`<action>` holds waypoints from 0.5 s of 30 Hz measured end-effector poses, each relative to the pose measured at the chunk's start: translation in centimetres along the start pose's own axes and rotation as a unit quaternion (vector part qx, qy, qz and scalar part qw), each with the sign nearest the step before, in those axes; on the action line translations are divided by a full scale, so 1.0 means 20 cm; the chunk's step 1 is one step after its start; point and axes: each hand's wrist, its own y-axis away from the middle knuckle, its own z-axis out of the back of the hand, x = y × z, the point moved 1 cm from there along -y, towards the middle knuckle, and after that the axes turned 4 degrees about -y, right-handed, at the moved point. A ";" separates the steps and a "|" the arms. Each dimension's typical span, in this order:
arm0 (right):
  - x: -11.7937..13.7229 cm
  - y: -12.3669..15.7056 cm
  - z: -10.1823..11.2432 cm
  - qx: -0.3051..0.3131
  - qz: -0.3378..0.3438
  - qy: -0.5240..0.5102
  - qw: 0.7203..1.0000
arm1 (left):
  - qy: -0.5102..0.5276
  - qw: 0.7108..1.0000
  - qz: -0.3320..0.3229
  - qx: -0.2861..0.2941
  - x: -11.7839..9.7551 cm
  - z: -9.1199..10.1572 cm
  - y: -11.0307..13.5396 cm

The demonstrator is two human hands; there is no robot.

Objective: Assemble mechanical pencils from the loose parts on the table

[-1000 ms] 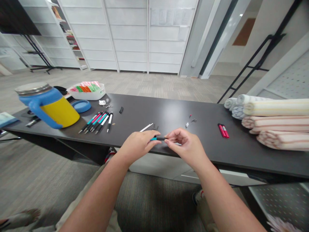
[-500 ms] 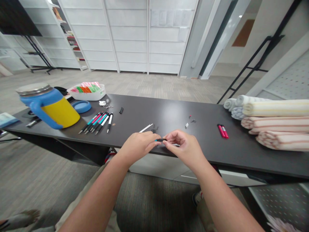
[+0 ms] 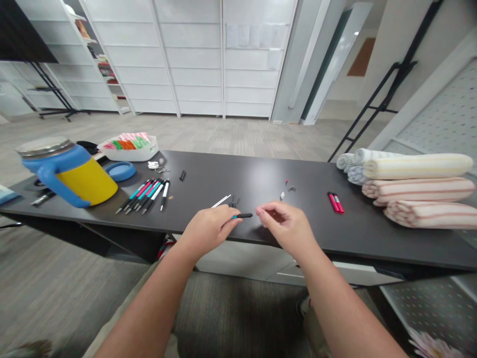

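Between the thumb and fingers of my left hand [image 3: 208,229] is a pen [image 3: 244,216], its black grip pointing right and a bit of teal barrel showing. My right hand [image 3: 286,223] is just right of the pen's end, apart from it, thumb and fingertips pinched together; whatever is between them is too small to make out. Beyond my left hand lie thin white refills [image 3: 221,201] and small dark pieces [image 3: 234,204]. A small white piece [image 3: 282,195], a red bit [image 3: 286,182] and several tiny springs [image 3: 292,189] lie beyond my right hand.
Several pens [image 3: 143,195] lie at left on the dark table [image 3: 208,169], near a blue-and-yellow jug [image 3: 80,176], a blue lid [image 3: 121,171] and a white basket [image 3: 143,154]. At right are red markers [image 3: 335,203] and rolled towels [image 3: 421,189].
My right hand has come away from the pen's end toward the right, baring the black grip. The pen stays in my left hand. The whole view has shifted slightly.
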 end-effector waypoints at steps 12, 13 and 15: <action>-0.45 -0.14 0.41 -0.094 -0.058 0.386 0.916 | 0.004 0.999 0.042 -0.015 0.00 -0.02 -0.02; -0.46 -0.15 0.40 -0.084 -0.060 0.388 0.916 | 0.000 0.999 0.044 -0.012 0.00 -0.02 -0.02; -0.47 -0.18 0.40 -0.066 -0.065 0.388 0.917 | -0.008 0.999 0.046 -0.006 -0.01 -0.03 -0.02</action>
